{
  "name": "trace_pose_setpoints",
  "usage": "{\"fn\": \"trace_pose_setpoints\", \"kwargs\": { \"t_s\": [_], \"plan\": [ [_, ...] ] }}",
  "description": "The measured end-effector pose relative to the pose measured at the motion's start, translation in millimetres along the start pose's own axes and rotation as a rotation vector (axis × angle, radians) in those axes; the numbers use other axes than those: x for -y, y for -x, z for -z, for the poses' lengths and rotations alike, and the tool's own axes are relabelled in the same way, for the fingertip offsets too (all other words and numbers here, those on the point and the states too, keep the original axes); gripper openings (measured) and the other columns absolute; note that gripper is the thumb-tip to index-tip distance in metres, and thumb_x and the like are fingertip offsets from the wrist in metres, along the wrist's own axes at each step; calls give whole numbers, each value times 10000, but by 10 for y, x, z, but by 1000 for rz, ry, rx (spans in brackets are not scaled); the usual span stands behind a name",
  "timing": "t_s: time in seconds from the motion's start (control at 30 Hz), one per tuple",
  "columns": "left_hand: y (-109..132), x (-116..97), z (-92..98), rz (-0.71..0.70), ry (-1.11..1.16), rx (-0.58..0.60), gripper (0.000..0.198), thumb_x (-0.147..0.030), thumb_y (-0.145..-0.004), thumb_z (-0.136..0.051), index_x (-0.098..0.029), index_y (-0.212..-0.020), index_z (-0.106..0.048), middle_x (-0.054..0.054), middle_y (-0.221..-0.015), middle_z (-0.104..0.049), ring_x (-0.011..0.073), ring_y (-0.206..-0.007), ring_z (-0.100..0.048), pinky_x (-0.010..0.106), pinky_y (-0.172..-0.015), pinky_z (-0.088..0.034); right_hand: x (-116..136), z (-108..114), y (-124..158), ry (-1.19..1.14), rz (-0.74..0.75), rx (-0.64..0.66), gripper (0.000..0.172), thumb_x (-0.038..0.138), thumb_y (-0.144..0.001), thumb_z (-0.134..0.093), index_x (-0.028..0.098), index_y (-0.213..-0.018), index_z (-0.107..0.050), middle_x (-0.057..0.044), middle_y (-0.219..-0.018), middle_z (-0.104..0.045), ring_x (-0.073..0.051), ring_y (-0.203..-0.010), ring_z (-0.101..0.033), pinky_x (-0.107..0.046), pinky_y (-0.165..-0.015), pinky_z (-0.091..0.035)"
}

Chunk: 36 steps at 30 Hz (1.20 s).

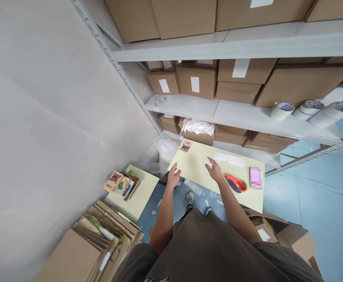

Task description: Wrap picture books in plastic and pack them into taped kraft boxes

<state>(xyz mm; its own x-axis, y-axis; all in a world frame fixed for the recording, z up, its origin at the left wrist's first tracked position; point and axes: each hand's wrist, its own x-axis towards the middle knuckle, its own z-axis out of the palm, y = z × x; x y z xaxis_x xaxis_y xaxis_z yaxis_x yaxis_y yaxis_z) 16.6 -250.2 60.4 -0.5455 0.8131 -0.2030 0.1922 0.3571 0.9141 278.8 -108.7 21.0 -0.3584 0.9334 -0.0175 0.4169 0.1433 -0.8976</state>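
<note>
— Where are the hands?
— The left hand (173, 177) is at the desk's (197, 164) near left edge, fingers open. The right hand (215, 171) is over the desk, fingers spread, holding nothing.
— The tape dispenser (236, 183)?
— On the desk, just right of those fingers, apart.

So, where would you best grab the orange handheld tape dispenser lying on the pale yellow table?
The orange tape dispenser lies flat; I'd likely grip its slim handle end, from above, since that end points toward the open right hand.

Both hands hover open over a pale table (197, 164): left hand (173, 176), right hand (214, 170). A tape dispenser (236, 183) lies just beside the right hand.
</note>
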Motion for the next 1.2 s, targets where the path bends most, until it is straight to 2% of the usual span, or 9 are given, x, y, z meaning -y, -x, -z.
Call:
{"fn": "trace_pose_setpoints", "kwargs": {
  "t_s": [0.13,0.23,0.43,0.6,0.77,0.87,1.0,1.1,1.2],
  "plan": [
    [32,68,112,13,5,-90,560,-277,-920,-700,-230,-1473,-628,153,-1517,-634,289,-1351,-649,440,-1102,-546,15,-148,-67,29,18,36,616,506,-975,-535,271,-1544,-562,-123,-1588,-568,-322,-1407,-574,-527,-1072,-558],
    [-4,141,273,45,26,-140,567,-290,-901,-726,-245,-1459,-637,140,-1432,-695,282,-1317,-673,441,-1085,-555,57,-303,-148,43,32,67,610,500,-978,-532,289,-1549,-558,-111,-1591,-566,-321,-1417,-563,-523,-1067,-558],
    [-237,368,816,151,66,-297,664,-302,-915,-737,-238,-1549,-550,165,-1489,-655,277,-1264,-702,408,-1059,-569,265,-768,-422,112,69,145,618,504,-983,-528,295,-1565,-538,-108,-1605,-549,-317,-1378,-591,-511,-1063,-557],
    [-601,609,1517,170,101,-437,618,-303,-957,-688,-214,-1549,-535,163,-1554,-600,259,-1240,-708,424,-1126,-526,589,-1406,-745,183,109,193,623,471,-979,-542,272,-1569,-532,-117,-1595,-559,-319,-1354,-608,-510,-1063,-558],
    [-1020,905,2250,153,143,-504,536,-356,-1011,-633,-188,-1516,-560,187,-1572,-569,274,-1262,-695,439,-1135,-521,931,-2250,-1050,232,105,271,619,430,-971,-549,263,-1567,-536,-117,-1596,-560,-324,-1378,-590,-522,-1085,-548],
    [-1229,1110,2548,140,167,-523,533,-370,-1023,-620,-183,-1519,-560,196,-1549,-582,290,-1296,-675,444,-1140,-520,1088,-2754,-1168,268,109,304,619,412,-976,-529,244,-1572,-528,-122,-1601,-552,-317,-1437,-544,-518,-1128,-525],
    [-1440,1394,2708,175,177,-516,571,-380,-1030,-591,-212,-1570,-517,176,-1556,-581,271,-1302,-670,424,-1143,-517,1160,-3288,-1280,330,140,375,613,386,-971,-529,231,-1563,-541,-124,-1595,-555,-304,-1486,-501,-500,-1218,-449],
    [-1584,1616,2681,247,184,-516,603,-393,-1020,-596,-218,-1589,-497,177,-1569,-566,266,-1285,-681,410,-1123,-527,1058,-3572,-1419,363,134,424,603,381,-973,-525,231,-1557,-547,-120,-1596,-554,-303,-1486,-501,-499,-1248,-411],
    [-1758,1845,2575,338,208,-510,604,-355,-1009,-592,-204,-1586,-497,181,-1573,-563,259,-1257,-695,396,-1084,-553,839,-3820,-1635,399,84,465,605,371,-968,-526,238,-1558,-544,-107,-1607,-546,-305,-1490,-496,-507,-1254,-402]
  ]
}}
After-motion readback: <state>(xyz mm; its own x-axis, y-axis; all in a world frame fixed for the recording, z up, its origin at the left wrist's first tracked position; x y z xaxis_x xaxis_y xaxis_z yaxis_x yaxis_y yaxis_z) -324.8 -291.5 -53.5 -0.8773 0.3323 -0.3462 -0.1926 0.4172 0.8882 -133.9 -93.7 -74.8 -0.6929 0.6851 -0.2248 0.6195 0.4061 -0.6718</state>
